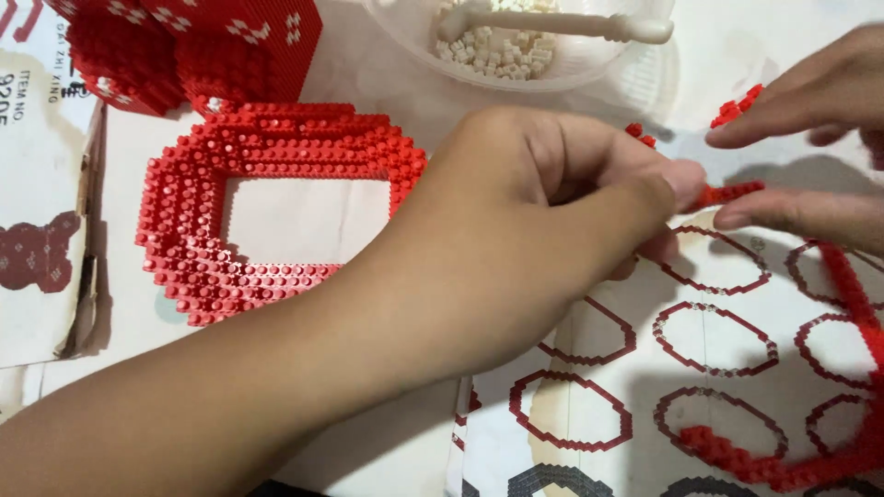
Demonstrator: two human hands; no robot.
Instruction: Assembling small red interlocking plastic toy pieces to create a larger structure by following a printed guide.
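My left hand point(543, 198) reaches across the middle of the view and pinches a short strip of small red bricks point(732, 191) between thumb and fingers. My right hand point(810, 152) comes in from the right edge; its fingers touch the other end of that strip, and a small clump of red bricks point(737, 109) sits by its upper finger. A hollow red ring built of tiny bricks point(267, 212) lies left of my left hand. Below the hands lies a printed instruction sheet point(718, 340) with red ring outlines.
A curved red brick strip point(829, 442) lies on the sheet at the lower right. A clear bowl point(405, 28) with several white bricks and a white tool stands at the top. A red block with white patterns point(184, 46) is at the top left, beside a cardboard box point(41, 230).
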